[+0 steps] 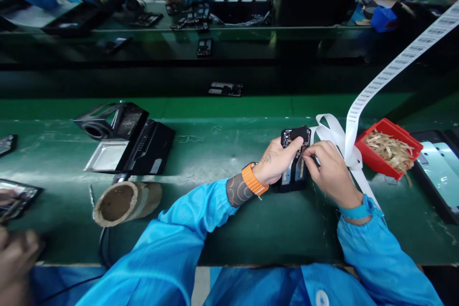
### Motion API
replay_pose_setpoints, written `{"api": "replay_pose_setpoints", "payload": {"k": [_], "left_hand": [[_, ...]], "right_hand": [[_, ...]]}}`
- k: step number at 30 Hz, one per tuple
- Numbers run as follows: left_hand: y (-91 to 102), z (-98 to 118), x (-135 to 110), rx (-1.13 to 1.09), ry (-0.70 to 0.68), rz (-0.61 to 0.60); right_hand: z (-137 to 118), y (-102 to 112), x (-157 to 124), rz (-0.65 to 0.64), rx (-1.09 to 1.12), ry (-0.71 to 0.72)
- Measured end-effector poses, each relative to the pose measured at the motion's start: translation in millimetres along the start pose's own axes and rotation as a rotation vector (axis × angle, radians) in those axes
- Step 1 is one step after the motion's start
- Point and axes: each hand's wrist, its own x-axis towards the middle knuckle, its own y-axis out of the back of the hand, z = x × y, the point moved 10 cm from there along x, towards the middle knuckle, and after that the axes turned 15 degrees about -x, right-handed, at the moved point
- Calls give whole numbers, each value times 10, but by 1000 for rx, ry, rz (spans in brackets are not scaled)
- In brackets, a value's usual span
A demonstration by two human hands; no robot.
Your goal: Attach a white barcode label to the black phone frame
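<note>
An opened phone with its inner parts bare is tilted up over the green bench. My left hand wraps round its left side, thumb across the front near the top. At the phone's right edge, my right hand pinches its thumb and forefinger together close to the middle; whatever lies between the fingertips is too small to make out. Just behind and right of that hand, a white strip of barcode labels comes down and curls on the bench.
A red bin of paper strips stands at right, beside a tray of pale panels. At left are a black device and a cardboard tube. Another opened phone lies on the conveyor; a co-worker's hand is lower left.
</note>
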Motion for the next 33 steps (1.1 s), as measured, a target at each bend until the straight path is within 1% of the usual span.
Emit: {"api": "replay_pose_setpoints", "payload": {"k": [2,5,10,13,15,16,18,20,21,23,24,25,27,28,30,33], "left_hand": [[4,-16,7,-41,23,11],[-3,-20,9,-44,27,1],[-15,-3,0,54,-38,-41],[-23,-4,8,64,-57,-49],[3,-36,34,-10,4,-21],[27,-53,53,-62,51,1],[87,-72,92,-152,156,51],[152,-53,128,-217,234,93],[159,-50,139,-248,273,90],[85,-74,137,-314,355,17],[9,-98,121,-346,391,-44],[-77,-128,95,-373,423,-108],[-221,-189,35,-407,455,-193],[-266,-218,10,-415,460,-205],[-308,-273,-30,-415,472,-190],[-307,-313,-65,-397,487,-146]], "right_hand": [[3,23,-5,35,2,3],[2,56,-10,64,3,17],[-12,24,13,34,-24,46],[-12,-50,26,-16,-110,53],[-23,-70,15,-53,-160,66],[-40,-61,0,-74,-150,81],[-100,-16,-47,-127,-21,121],[-136,59,-90,-166,201,111],[-124,98,-98,-160,304,70],[-46,154,-89,-86,403,-59],[-19,163,-79,-37,387,-112],[-23,161,-65,9,338,-134],[-112,123,-25,69,195,-102],[-170,97,-5,87,131,-67],[-248,64,18,114,60,-18],[-257,77,23,132,71,-14]]}}
